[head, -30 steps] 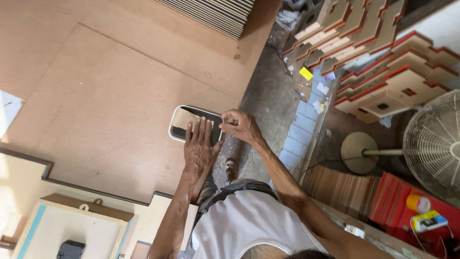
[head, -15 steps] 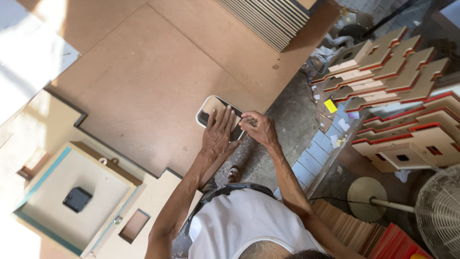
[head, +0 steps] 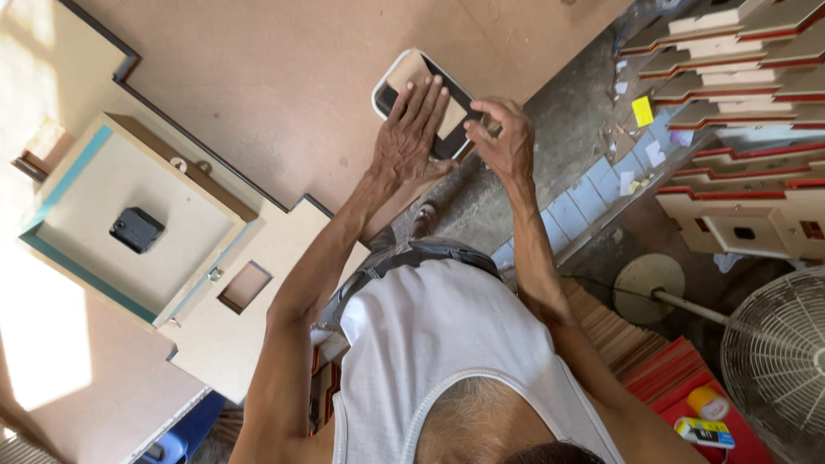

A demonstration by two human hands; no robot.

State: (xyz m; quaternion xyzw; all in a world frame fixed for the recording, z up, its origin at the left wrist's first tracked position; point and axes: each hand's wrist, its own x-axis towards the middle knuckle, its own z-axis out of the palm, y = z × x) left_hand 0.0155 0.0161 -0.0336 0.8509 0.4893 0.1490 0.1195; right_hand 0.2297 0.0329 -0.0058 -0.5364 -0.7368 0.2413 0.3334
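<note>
Wooden panels everywhere, hands busy at the upper middle of the frame.
Left hand (head: 411, 137) pressed flat on the white-rimmed dark tray (head: 423, 101) at the board's (head: 284, 77) edge; right hand (head: 501, 137) pinched its near rim.

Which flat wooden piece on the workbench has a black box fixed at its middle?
The square teal-edged panel at the left, carrying the small black box. The panel under the left hand is white-rimmed, with a dark face.

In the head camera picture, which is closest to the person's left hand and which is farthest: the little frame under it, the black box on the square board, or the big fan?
From the left hand:
1. Small white-rimmed frame, right under the hand at the board's edge.
2. Black box, off to the picture's left on the square blue-edged board.
3. Big fan, far at the lower right on the floor.
</note>
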